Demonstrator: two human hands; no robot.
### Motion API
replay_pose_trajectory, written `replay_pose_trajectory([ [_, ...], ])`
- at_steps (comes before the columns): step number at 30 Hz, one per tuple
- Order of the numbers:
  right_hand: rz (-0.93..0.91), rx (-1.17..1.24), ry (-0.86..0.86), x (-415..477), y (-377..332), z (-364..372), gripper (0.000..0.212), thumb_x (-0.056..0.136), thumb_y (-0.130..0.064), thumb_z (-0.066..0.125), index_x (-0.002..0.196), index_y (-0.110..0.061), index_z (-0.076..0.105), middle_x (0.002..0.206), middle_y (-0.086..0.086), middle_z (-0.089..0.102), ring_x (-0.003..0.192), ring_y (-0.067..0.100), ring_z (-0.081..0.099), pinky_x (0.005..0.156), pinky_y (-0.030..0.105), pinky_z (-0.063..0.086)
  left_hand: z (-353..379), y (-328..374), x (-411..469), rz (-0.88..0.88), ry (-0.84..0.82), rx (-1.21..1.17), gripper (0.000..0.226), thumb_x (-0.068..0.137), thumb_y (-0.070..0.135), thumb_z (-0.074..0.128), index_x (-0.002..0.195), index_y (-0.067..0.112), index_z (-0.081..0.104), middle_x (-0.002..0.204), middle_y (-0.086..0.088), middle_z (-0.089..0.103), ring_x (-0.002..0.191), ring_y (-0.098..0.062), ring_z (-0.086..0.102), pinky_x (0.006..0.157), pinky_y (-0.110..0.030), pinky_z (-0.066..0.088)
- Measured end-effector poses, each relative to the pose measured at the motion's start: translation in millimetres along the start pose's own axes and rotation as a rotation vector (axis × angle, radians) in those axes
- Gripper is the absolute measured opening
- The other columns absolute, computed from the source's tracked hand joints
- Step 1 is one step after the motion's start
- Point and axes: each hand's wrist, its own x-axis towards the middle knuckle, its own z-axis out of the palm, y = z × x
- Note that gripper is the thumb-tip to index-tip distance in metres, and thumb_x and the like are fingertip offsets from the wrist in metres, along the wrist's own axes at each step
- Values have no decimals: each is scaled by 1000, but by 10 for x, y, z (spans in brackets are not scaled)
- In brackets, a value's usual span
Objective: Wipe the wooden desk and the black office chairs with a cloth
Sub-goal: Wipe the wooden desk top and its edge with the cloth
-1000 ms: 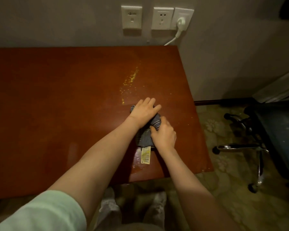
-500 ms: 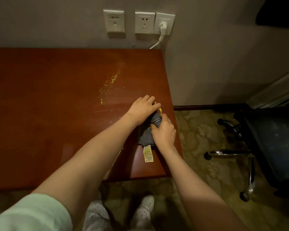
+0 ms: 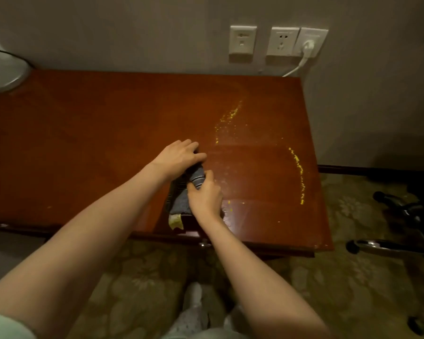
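A reddish wooden desk (image 3: 88, 143) fills the middle of the head view. A grey striped cloth (image 3: 181, 198) with a yellow tag lies near the desk's front edge. My left hand (image 3: 179, 157) presses flat on the cloth's far end. My right hand (image 3: 206, 195) grips its near side. Yellow crumbs (image 3: 227, 121) form one streak beyond my hands, and a second curved line of crumbs (image 3: 298, 172) lies near the desk's right edge. Part of a black office chair (image 3: 411, 214) with chrome legs shows at the far right.
A white fan base (image 3: 3, 72) sits on the desk's back left corner. Wall sockets (image 3: 283, 41) with a white plug and cable are above the desk's back right. Patterned carpet (image 3: 328, 277) covers the floor. My feet are below the desk edge.
Both hands have slid the cloth leftward from the desk's right edge, leaving a curved line of crumbs on the right. The view has swung left, showing the fan base.
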Motion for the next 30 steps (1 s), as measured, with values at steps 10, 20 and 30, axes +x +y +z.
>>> replay_pose_trajectory([
  [10,-28,-149,-161,-217,-164,885,43,92,-22,55,129,-8,38,126,13,52,111,35,55,89,40,44,662,-437,-597,-8,-143,-22,40,94,10,48,133,16,37,127,-11,42,114,-28,41,87,-34,37],
  [20,-82,-283,-167,-162,47,620,48,92,-21,55,132,-7,35,125,14,51,109,36,56,89,44,48,609,-200,-360,32,-141,-57,41,92,12,50,131,13,37,125,-11,42,115,-27,43,87,-34,42],
  [30,-78,-365,-84,-86,798,-517,49,93,-25,55,135,-9,36,126,10,54,111,29,56,86,35,45,207,867,281,45,-27,-125,33,93,11,49,124,11,39,122,-12,43,110,-28,44,82,-34,43],
])
